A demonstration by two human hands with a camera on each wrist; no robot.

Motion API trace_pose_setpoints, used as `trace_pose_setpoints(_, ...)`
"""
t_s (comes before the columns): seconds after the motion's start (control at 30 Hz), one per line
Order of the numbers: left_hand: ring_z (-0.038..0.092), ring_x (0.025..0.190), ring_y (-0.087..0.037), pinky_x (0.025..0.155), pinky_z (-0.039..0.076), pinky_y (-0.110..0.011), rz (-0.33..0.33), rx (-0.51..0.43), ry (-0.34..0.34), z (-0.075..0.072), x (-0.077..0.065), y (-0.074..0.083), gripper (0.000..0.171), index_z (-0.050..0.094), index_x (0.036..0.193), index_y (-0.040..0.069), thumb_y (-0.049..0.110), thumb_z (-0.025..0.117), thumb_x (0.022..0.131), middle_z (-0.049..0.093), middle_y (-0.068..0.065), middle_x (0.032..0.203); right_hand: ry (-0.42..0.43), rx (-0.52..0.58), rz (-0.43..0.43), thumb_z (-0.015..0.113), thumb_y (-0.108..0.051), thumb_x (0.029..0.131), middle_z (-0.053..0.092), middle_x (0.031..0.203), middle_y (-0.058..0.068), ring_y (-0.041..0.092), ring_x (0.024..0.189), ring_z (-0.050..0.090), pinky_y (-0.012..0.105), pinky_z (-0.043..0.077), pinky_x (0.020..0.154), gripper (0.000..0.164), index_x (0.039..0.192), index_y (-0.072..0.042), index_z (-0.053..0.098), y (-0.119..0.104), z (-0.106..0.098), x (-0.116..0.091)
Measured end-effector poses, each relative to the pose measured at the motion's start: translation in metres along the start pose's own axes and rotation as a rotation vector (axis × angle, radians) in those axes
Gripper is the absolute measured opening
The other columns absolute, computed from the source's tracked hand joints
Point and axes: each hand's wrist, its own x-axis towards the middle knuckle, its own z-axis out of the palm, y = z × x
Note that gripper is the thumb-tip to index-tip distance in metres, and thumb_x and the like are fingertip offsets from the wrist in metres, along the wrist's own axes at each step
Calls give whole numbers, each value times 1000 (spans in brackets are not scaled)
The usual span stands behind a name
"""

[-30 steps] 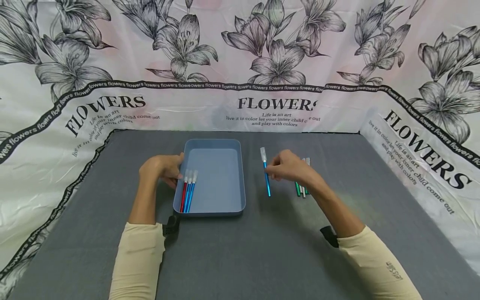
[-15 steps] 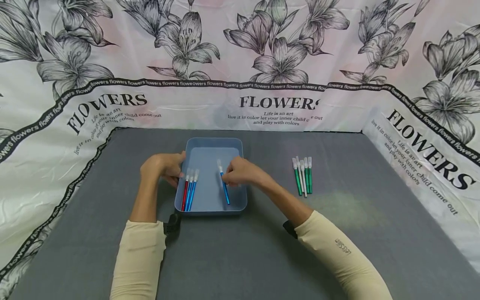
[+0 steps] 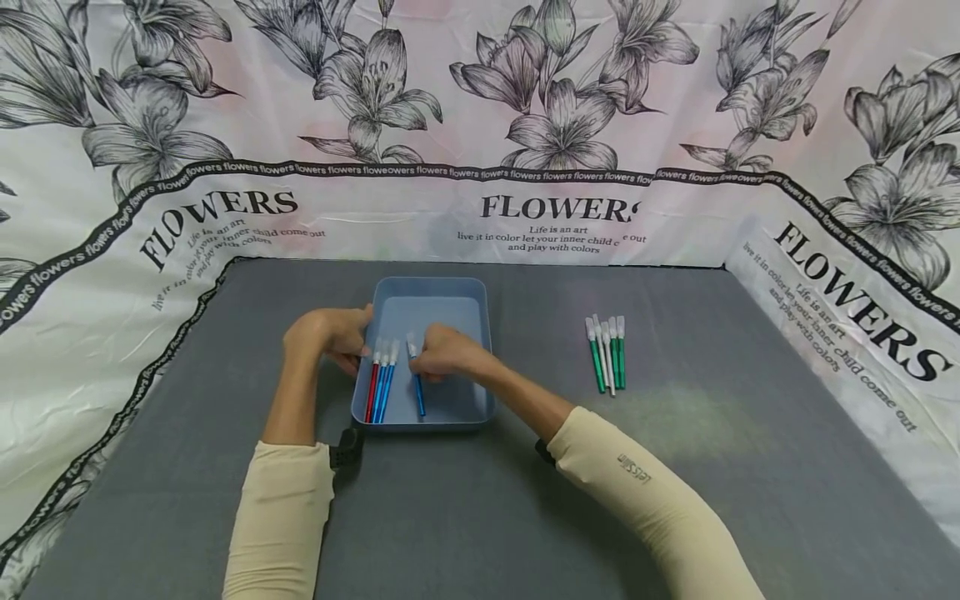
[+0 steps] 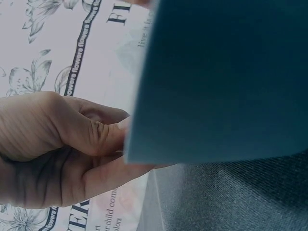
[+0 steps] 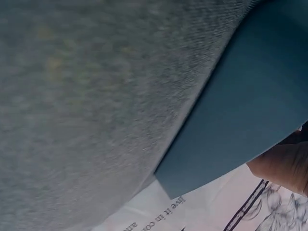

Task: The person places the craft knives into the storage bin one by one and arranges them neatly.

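Note:
My right hand [image 3: 447, 353] pinches a slim blue pen-shaped tool [image 3: 419, 395] with a translucent cap over the middle of the shallow blue-grey tray [image 3: 468, 312]. The tool stands nearly lengthwise to the tray, cap end away from me. In the tray's left part, one red pen-shaped tool [image 3: 372, 392] and several blue ones [image 3: 386, 392] lie side by side, their caps at the far end. My left hand [image 3: 333, 337] grips the tray's left wall; in the left wrist view its thumb and fingers [image 4: 103, 139] meet at the tray's edge. The right wrist view shows the tray's outer wall [image 5: 231, 110] in front of the right hand.
To the right of the tray, several green pen-shaped tools [image 3: 620, 367] and silver ones [image 3: 608, 367] with the same caps lie together on the grey cloth [image 3: 480, 517]. A flower-printed sheet [image 3: 420, 217] rises behind and along both sides.
My right hand has carried the blue pen-shaped tool leftward from beside the green and silver ones into the tray area, closer to the row there. My left hand stays at the tray's side.

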Motion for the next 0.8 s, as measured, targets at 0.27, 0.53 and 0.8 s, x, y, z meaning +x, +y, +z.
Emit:
trace_pose_setpoints(0.27,80,82,-15,122,41,-51,-4,45,-4,-2,1,0,86,-15,166,4,9,51,110,38,-33,161,-45,-91,-22,68,-11,95,53,53,-1,11,48,50,20,36,47,44,56,-15,48,-12,10,4)
trace_pose_setpoints(0.53,79,90,-20,84,64,-33,26,-1,-28,-6,0,-3,85,-14,165,2,4,50,109,-4,-35,171,-82,-68,-99,68,-5,95,54,57,-3,9,48,51,20,42,48,32,66,-12,56,-22,15,7)
trace_pose_setpoints(0.8,80,84,-15,119,46,-47,23,10,-38,-5,1,-2,87,-15,165,3,7,51,109,2,-34,170,-145,-80,-167,64,-8,97,54,52,-2,13,51,51,20,38,50,34,64,-3,66,-17,6,-1)
